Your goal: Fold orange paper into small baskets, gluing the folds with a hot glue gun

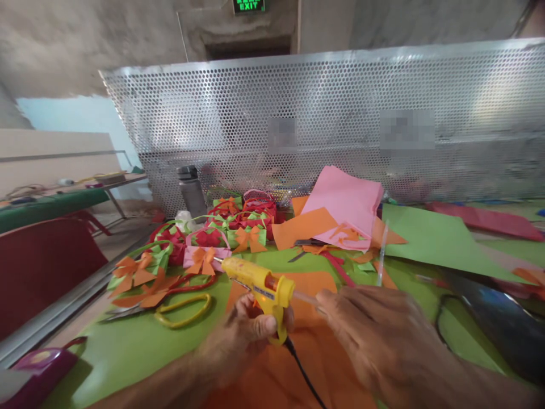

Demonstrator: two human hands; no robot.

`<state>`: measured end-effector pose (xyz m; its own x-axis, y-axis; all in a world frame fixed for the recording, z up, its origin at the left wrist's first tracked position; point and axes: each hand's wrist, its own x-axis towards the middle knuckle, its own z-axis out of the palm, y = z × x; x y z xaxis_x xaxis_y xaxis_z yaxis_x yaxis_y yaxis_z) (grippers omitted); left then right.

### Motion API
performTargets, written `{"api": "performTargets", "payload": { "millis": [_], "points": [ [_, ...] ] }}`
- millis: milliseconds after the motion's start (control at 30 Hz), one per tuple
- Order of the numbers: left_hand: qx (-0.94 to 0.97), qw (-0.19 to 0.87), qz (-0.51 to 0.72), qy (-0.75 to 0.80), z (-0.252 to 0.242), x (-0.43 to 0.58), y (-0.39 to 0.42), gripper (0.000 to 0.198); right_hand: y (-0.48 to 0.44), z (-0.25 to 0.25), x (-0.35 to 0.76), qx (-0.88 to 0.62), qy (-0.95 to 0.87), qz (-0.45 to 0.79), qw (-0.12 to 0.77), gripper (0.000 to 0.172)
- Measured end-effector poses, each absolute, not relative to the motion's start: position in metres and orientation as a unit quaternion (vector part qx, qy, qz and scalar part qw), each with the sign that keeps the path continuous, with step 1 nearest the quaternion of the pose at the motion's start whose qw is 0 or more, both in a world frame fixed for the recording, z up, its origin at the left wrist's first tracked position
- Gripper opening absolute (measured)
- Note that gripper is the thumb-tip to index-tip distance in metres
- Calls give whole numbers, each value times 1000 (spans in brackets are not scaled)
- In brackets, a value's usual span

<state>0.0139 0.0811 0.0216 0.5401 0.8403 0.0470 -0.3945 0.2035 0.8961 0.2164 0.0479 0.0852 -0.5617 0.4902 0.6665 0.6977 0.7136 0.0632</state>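
You get soft, even daylight here; glare whitens the perforated metal screen [323, 113] beyond your hands. Your right hand [374, 335] smears with motion blur, and frame edges bow outward.

On the table [128, 352], the glue gun [259, 287] lies near the front edge, with the left hand [242, 335] on its grip and the right hand [370, 335] just right of it; scissors [170, 309] lie to its left. Paper baskets [213, 236] crowd behind the scissors; paper sheets [344, 207] lie right of them, before the mesh screen [340, 113] along the back edge; a bottle [191, 190] stands left of the baskets.
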Motion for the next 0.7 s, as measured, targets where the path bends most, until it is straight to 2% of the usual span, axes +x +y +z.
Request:
{"api": "performTargets", "payload": {
  "millis": [333,700],
  "points": [
    [470,733,418,258,21,14,78,20,48,84,215,-347,-866,-155,326,26],
    [484,725,413,262,25,15,79,26,49,84,215,-343,-866,-159,327,25]
  ]
}}
